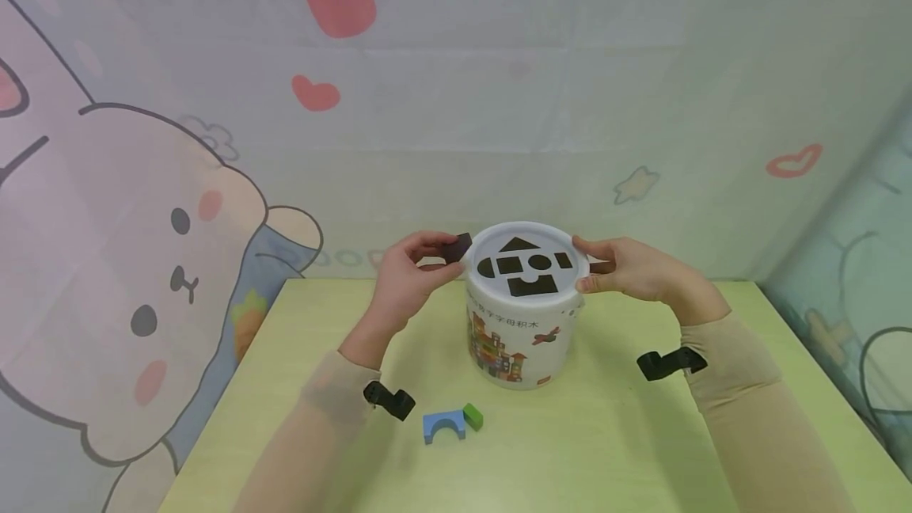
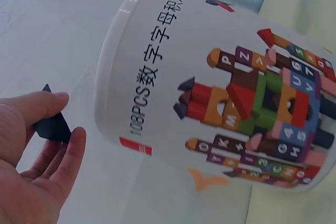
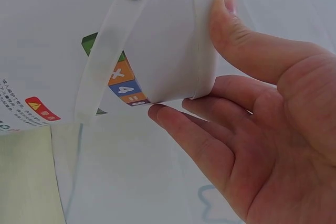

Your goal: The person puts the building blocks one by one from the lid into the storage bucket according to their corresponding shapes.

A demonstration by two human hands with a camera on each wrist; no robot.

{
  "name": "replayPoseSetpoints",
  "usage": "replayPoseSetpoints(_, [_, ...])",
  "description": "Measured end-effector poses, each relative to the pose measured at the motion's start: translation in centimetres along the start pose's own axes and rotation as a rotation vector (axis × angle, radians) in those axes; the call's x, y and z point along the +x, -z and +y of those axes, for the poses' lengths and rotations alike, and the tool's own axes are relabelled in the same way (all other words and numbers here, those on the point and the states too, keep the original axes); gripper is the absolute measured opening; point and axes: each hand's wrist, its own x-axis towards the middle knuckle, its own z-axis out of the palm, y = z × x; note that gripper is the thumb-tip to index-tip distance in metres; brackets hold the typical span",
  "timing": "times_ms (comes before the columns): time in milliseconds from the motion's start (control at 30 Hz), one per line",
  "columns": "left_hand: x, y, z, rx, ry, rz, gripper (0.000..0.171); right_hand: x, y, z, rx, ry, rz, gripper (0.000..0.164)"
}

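Observation:
A white bucket [image 1: 527, 347] printed with block pictures stands upright on the table, its lid [image 1: 547, 241] cut with several shaped holes. At the lid's left edge my left hand [image 1: 409, 275] pinches a dark triangular block [image 2: 53, 119] between thumb and fingers, beside the rim rather than over a hole. My right hand [image 1: 637, 269] grips the bucket's right upper rim, thumb [image 3: 231, 22] on the lid side and fingers against the wall below it.
On the table [image 1: 556, 450] in front of the bucket lie a blue arch block [image 1: 443, 418] and a small green block [image 1: 473, 416], close together. Behind stands a printed cloth backdrop [image 1: 456, 117]. A pale carrying strap [image 3: 107, 56] hangs on the bucket's side.

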Motion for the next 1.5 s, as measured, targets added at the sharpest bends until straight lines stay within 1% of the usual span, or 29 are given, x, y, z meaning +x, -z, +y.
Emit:
replayPoseSetpoints(100, [0.7, -1.3, 0.5, 0.04, -0.026, -0.005, 0.035, -0.1, 0.1, -0.1, -0.002, 0.0, -0.001, 0.09])
replayPoseSetpoints(267, [2.2, -3.4, 1.5, 0.127, -0.091, -0.038, 0.036, -0.3, 0.3, 0.0, 0.002, 0.006, 0.001, 0.088])
replayPoseSetpoints(433, [3.4, -4.7, 2.3, 0.209, -0.1, -0.072, 0.035, -0.3, 0.3, 0.1, 0.001, 0.012, 0.004, 0.088])
replayPoseSetpoints(600, [4.2, -5.3, 2.3, 0.292, -0.098, -0.113, 0.033, -0.1, 0.3, 0.2, 0.007, 0.006, -0.002, 0.089])
replayPoseSetpoints(900, [5.1, -6.0, 1.7, 0.375, -0.088, -0.167, 0.033, -0.1, 0.2, 0.4, 0.013, -0.006, 0.0, 0.089])
replayPoseSetpoints(1167, [5.8, -6.6, 1.0, 0.433, -0.078, -0.176, 0.035, -0.3, 0.1, 0.5, 0.011, -0.012, 0.001, 0.089])
replayPoseSetpoints(1300, [6.0, -7.1, 1.0, 0.478, -0.07, -0.188, 0.036, -0.3, 0.2, 0.5, 0.011, -0.013, -0.001, 0.089])
replayPoseSetpoints(1500, [6.2, -7.5, 1.2, 0.573, -0.086, -0.215, 0.037, -0.3, 0.1, 0.4, -0.001, -0.016, 0.001, 0.09])
